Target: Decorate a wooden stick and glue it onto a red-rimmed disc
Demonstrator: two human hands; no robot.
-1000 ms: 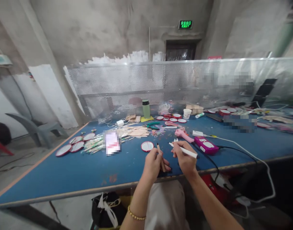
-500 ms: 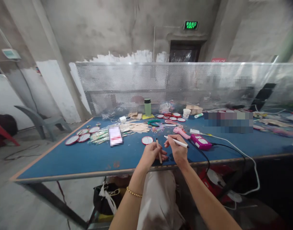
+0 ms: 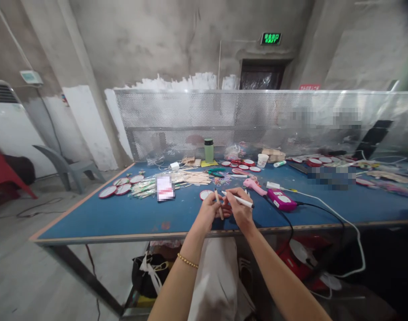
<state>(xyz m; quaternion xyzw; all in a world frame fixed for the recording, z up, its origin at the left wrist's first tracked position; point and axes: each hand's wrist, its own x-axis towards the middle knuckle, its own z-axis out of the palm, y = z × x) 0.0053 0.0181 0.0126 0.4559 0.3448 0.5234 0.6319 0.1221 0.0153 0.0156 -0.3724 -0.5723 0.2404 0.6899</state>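
My left hand (image 3: 208,211) is closed on a thin wooden stick (image 3: 218,204) held upright over the blue table (image 3: 124,218). My right hand (image 3: 239,208) grips a white pen-shaped tool (image 3: 237,199) with a black cord, its tip pointing left toward the stick. The two hands almost touch near the table's front edge. A round white disc with a red rim (image 3: 206,195) lies just beyond the left hand.
A purple box (image 3: 280,199) and a pink tool (image 3: 254,186) sit right of my hands. Wooden sticks (image 3: 193,178), red-rimmed discs (image 3: 119,187), a green bottle (image 3: 209,150) and a white cup (image 3: 262,160) lie farther back. A perforated metal screen (image 3: 224,116) bounds the table's far side.
The view has pulled back and swung left. My hands have come closer together, and the pen tip is now nearer the stick.
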